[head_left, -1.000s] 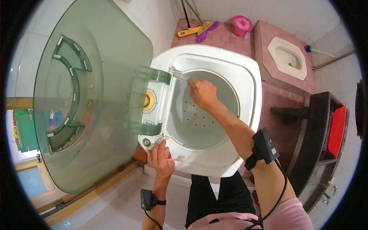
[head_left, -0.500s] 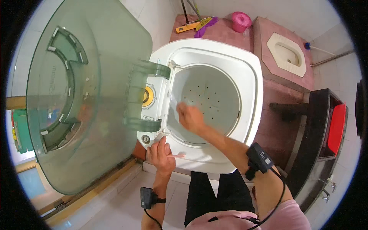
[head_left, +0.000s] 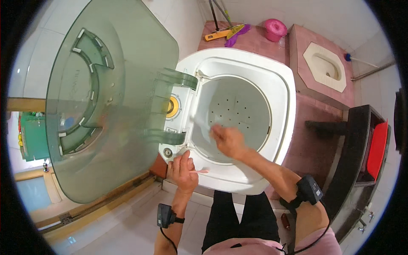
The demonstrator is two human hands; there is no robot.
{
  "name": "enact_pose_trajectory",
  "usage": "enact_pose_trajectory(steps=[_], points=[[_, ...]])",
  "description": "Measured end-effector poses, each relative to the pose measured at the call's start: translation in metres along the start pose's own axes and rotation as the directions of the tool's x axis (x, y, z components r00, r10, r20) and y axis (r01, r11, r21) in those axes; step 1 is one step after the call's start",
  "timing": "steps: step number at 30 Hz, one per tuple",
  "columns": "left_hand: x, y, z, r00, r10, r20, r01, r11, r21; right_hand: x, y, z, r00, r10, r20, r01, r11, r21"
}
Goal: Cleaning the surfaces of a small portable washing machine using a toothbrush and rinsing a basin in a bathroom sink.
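my pink top (head_left: 244,244), short right sleeve (head_left: 321,241), black trousers (head_left: 258,216), boxy black module (head_left: 164,215) strapped to my left forearm (head_left: 180,207), second black module (head_left: 309,190) on my right forearm (head_left: 274,177), pale marking (head_left: 317,192), thin black cable (head_left: 169,241) off each

The far side of the drum (head_left: 250,98) is open; the lid (head_left: 127,85) blocks the left.

Left hand (head_left: 182,172): curled; left forearm (head_left: 180,206) rising upright. Right hand (head_left: 229,142): curled, blurred; right forearm (head_left: 274,176) slanting up-left.

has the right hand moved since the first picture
Yes: judged against the washer drum, the right hand has moved from the far, lid-side rim toward the near side.
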State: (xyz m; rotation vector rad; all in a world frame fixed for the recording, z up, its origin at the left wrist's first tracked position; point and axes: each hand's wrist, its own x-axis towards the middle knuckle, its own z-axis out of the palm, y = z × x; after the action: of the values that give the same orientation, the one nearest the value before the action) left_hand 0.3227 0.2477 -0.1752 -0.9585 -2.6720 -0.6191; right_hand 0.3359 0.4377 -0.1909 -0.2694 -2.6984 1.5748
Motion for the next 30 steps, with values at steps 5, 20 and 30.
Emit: enact_pose_trajectory(steps=[5, 20, 30], points=[[0.004, 0.005, 0.003, 1.000, -0.007, -0.006, 0.006, 0.999, -0.051, 0.055, -0.016, -0.014, 0.979, -0.194, -0.060, 0.176, 0.958, -0.227], [0.006, 0.000, 0.006, 0.993, 0.052, -0.105, -0.059, 0.996, -0.060, 0.084, -0.040, -0.012, 0.988, -0.146, 0.042, 0.141, 0.777, -0.614], [0.005, -0.002, 0.004, 0.993, 0.059, -0.102, -0.063, 0.997, -0.035, 0.092, -0.053, -0.023, 0.957, -0.282, 0.072, 0.268, 0.755, -0.599]])
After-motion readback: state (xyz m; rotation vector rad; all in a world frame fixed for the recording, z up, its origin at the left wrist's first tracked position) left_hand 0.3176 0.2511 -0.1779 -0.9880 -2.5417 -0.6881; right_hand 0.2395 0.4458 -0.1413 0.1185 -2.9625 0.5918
